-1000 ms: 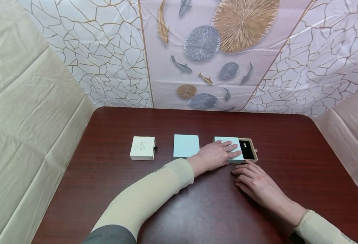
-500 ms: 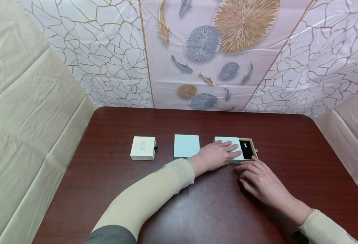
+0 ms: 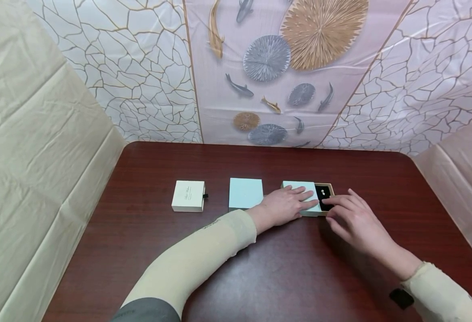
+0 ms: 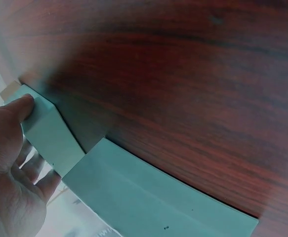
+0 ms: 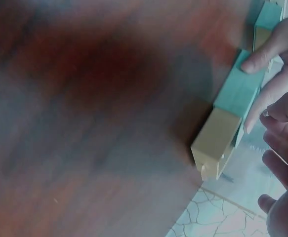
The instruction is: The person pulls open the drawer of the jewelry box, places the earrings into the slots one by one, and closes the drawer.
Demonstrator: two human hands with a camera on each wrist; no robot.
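Observation:
My left hand point(image 3: 286, 205) lies with spread fingers on the pale blue lid of a drawer box point(image 3: 298, 185), pressing it; its thumb is on the near side. From that box's right side a tan drawer point(image 5: 218, 133) is pulled out, its black insert point(image 3: 324, 205) bearing small pearl-like studs point(image 3: 323, 192). My right hand point(image 3: 358, 223) hovers at the drawer's front right corner, one finger reaching over the insert. Thumb and forefinger pinch a tiny shiny stud point(image 5: 266, 113) in the right wrist view, its shape too small to make out; the other fingers are bent apart.
A second light blue box point(image 3: 245, 192) stands to the left, partly behind my left forearm. Farther left is a white box point(image 3: 188, 196) with printed lettering and a black pull tab. All stand on the dark red wooden table point(image 3: 260, 281), with a patterned cloth point(image 3: 219, 89) behind.
My right hand has moved up and to the right, from in front of the box to over the drawer's near right corner. The left hand and the boxes have not moved.

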